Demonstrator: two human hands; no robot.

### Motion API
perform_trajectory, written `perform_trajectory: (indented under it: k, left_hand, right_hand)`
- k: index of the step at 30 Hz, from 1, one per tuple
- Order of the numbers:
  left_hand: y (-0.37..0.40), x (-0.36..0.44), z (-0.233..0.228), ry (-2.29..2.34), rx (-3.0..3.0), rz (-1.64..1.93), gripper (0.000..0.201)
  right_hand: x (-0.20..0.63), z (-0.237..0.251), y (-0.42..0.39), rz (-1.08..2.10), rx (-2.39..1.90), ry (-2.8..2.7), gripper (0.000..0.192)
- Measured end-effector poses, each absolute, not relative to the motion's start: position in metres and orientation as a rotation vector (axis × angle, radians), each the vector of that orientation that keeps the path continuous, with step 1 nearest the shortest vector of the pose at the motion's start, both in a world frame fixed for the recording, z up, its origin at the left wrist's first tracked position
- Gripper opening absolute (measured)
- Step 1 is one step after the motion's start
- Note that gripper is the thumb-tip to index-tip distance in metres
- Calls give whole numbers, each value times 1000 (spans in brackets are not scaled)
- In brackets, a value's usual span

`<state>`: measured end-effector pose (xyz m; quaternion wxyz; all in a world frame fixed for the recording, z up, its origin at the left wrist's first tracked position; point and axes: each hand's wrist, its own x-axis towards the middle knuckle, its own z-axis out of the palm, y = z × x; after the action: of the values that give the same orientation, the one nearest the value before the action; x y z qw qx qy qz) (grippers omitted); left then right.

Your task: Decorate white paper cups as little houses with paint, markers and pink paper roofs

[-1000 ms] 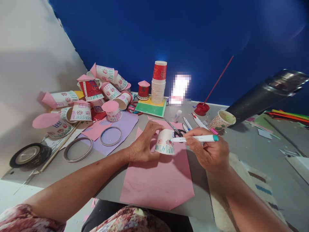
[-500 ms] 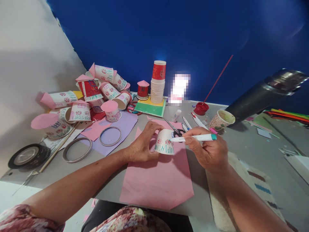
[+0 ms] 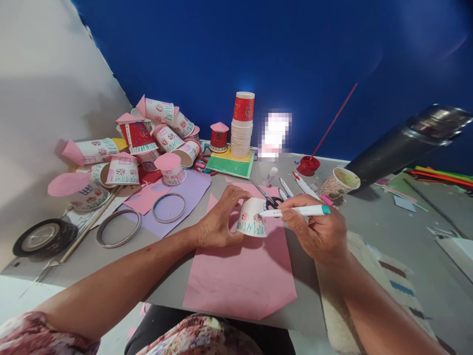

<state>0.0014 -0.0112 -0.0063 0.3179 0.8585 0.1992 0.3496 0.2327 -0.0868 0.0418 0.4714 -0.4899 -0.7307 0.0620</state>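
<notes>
My left hand [image 3: 220,217] grips a white paper cup [image 3: 248,228] between thumb and fingers, its wide rim facing down. Red flowers, green zigzag grass and part of a blue window are drawn on the cup. A white marker with a green end [image 3: 301,211] is pinched in my right hand [image 3: 320,229], its tip at the red flowers on the cup's right side. Under both lies a pink paper sheet [image 3: 240,281]. Just behind the cup, black-handled scissors [image 3: 272,201] rest partly hidden by the marker and my right hand.
Decorated cups with pink roofs [image 3: 123,170] are heaped at the left. Tape rolls [image 3: 118,229] lie nearer. A cup stack [image 3: 242,133] stands at the back. Several markers [image 3: 286,188], a patterned cup [image 3: 339,183], and a dark cylinder [image 3: 391,148] are to the right.
The marker and my right hand have shifted very slightly left along the cup. My left hand and the cup stay in place.
</notes>
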Motion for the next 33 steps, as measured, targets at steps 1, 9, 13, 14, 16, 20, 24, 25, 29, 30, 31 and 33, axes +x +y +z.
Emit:
perform_trajectory:
  k: [1, 9, 13, 14, 16, 20, 24, 25, 29, 30, 31, 33]
  left_hand:
    - [-11, 2, -6, 526, 2259, 918, 69]
    - [-10, 1, -5, 531, 2299, 917, 68]
    - [-11, 1, -7, 528, 2300, 900, 73]
    - [-11, 1, -7, 528, 2299, 896, 74]
    - [-11, 1, -8, 525, 2303, 895, 77]
    - [-11, 1, -8, 524, 2302, 894, 78]
    - [-12, 1, -8, 520, 2293, 896, 75]
    - [-12, 1, -7, 521, 2291, 894, 75]
    - [-12, 1, -6, 512, 2291, 904, 74]
    - [-12, 1, -6, 508, 2291, 908, 73]
    - [-12, 1, -6, 511, 2290, 907, 72]
    - [-13, 1, -6, 520, 2290, 903, 71]
  right_hand:
    - [233, 42, -87, 152, -1196, -1785, 23]
    - [234, 40, -88, 121, -1181, -1755, 26]
    - [231, 41, -88, 144, -1169, -1779, 24]
    - [231, 41, -89, 156, -1168, -1790, 23]
    - [230, 40, -89, 176, -1158, -1823, 21]
    - [230, 39, -88, 183, -1155, -1836, 20]
    - [231, 40, -88, 173, -1168, -1836, 21]
    - [231, 40, -88, 169, -1167, -1840, 21]
    - [232, 41, -88, 146, -1168, -1814, 18]
    - [232, 41, -88, 137, -1162, -1804, 17]
    - [233, 42, -88, 130, -1155, -1800, 17]
    - [232, 42, -88, 125, -1144, -1802, 17]
